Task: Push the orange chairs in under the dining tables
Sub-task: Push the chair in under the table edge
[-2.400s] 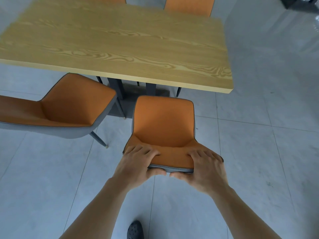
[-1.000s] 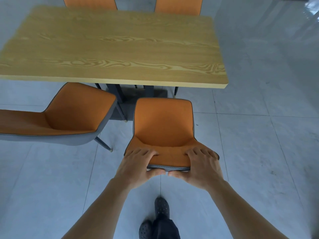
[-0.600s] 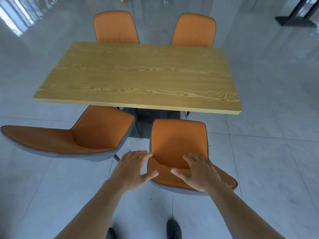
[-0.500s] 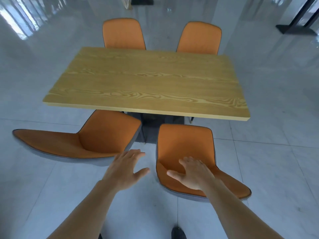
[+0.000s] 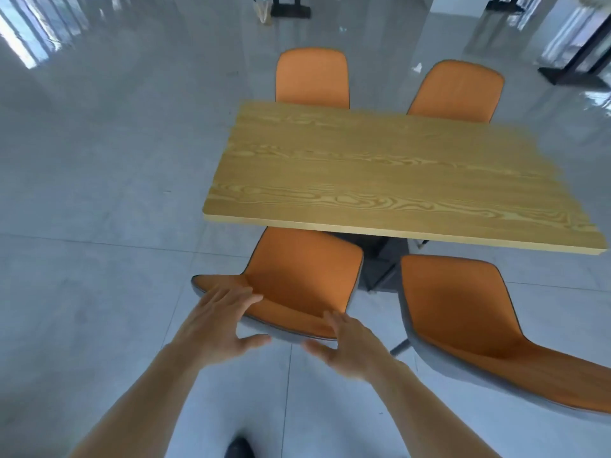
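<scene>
A wooden dining table point(image 5: 390, 180) stands ahead of me. On its near side are two orange chairs with grey shells. The left chair point(image 5: 297, 282) is turned askew, its seat front just under the table edge. The right chair point(image 5: 463, 319) stands beside it, with its seat front short of the table edge. My left hand point(image 5: 218, 325) hovers over the left end of the left chair's backrest, fingers spread. My right hand point(image 5: 347, 345) hovers at the backrest's right end, also open. Neither hand grips the chair. Two more orange chairs point(image 5: 312, 77) point(image 5: 456, 90) are tucked in at the far side.
Glossy grey tiled floor point(image 5: 99, 193) surrounds the table, wide on the left. The table's dark pedestal base point(image 5: 380, 259) sits between the near chairs. Black table bases point(image 5: 291, 8) point(image 5: 575, 71) stand far back. My dark shoe point(image 5: 238, 449) shows at the bottom.
Both hands let go of the right chair's backrest and moved left to the other near chair. My view swung left, so the table now sits to the right.
</scene>
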A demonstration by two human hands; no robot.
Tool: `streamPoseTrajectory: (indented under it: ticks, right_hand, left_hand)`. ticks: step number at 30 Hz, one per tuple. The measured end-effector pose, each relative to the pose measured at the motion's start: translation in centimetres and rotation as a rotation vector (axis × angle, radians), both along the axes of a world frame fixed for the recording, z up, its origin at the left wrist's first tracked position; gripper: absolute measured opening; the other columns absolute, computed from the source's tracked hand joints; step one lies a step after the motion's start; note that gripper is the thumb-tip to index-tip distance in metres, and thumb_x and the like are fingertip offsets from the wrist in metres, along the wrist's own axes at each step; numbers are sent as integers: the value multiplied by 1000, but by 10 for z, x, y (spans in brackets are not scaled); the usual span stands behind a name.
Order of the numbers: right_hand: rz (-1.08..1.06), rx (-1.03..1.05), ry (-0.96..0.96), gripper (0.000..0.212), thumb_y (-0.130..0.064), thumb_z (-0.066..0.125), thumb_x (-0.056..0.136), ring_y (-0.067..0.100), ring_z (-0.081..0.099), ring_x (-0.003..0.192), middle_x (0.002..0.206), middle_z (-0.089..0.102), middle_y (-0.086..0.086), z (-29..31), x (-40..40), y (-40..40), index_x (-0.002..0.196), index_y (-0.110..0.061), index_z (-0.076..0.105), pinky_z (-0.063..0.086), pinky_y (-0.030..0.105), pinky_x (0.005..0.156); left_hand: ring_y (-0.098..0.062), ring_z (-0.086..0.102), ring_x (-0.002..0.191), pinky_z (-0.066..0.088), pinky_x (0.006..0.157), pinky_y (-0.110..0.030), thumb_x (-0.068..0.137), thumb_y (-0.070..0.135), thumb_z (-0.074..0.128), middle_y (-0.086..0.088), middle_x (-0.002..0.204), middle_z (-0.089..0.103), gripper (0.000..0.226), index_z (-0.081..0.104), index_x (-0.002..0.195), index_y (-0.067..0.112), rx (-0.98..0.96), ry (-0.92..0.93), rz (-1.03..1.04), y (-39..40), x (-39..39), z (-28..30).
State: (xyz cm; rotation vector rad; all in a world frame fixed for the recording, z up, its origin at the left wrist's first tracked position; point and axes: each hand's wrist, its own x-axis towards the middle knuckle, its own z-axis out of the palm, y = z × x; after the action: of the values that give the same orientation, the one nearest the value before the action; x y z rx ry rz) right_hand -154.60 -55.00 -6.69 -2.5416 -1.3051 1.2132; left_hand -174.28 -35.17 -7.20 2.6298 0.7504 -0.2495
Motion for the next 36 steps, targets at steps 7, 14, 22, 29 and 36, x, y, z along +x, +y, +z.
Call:
streamPoseTrajectory:
  ticks: [7, 14, 22, 29, 36]
  right_hand:
    - [-29, 15, -173, 98, -87, 38, 84, 24, 30, 146, 157, 37, -4, -8, -67, 64, 158, -25, 23, 22, 42, 118]
    - [-134, 47, -261, 109, -95, 10, 71, 23, 35, 142, 150, 46, -5, -26, -75, 72, 152, -25, 34, 21, 42, 119]
    - [-128, 67, -278, 100, -91, 13, 76, 25, 42, 136, 144, 52, -4, -29, -66, 66, 148, -26, 40, 26, 44, 116]
    - [-79, 89, -265, 102, -91, 9, 74, 29, 45, 132, 140, 54, 0, -30, -54, 45, 143, -25, 43, 28, 46, 113]
    - [-14, 103, -271, 95, -92, 14, 79, 27, 48, 129, 136, 57, -2, -36, -33, 3, 140, -27, 46, 30, 46, 112]
  left_hand:
    - [-10, 26, 146, 30, 119, -35, 67, 98, 40, 21, 155, 34, 95, 37, 147, 45, -16, -11, -160, 69, -19, -22]
    - [-9, 40, 138, 35, 115, -37, 67, 103, 26, 22, 147, 47, 96, 44, 142, 44, 8, 5, -208, 88, -4, -45]
    - [-11, 48, 131, 39, 110, -37, 69, 101, 25, 20, 135, 59, 93, 53, 134, 41, 62, -66, -177, 78, 1, -48]
    - [-12, 50, 129, 41, 110, -38, 68, 101, 22, 20, 134, 59, 94, 53, 134, 41, 55, -84, -130, 52, 2, -49]
    - [-13, 52, 125, 38, 108, -36, 70, 100, 26, 19, 128, 60, 85, 55, 127, 42, 60, -107, -70, 1, 5, -52]
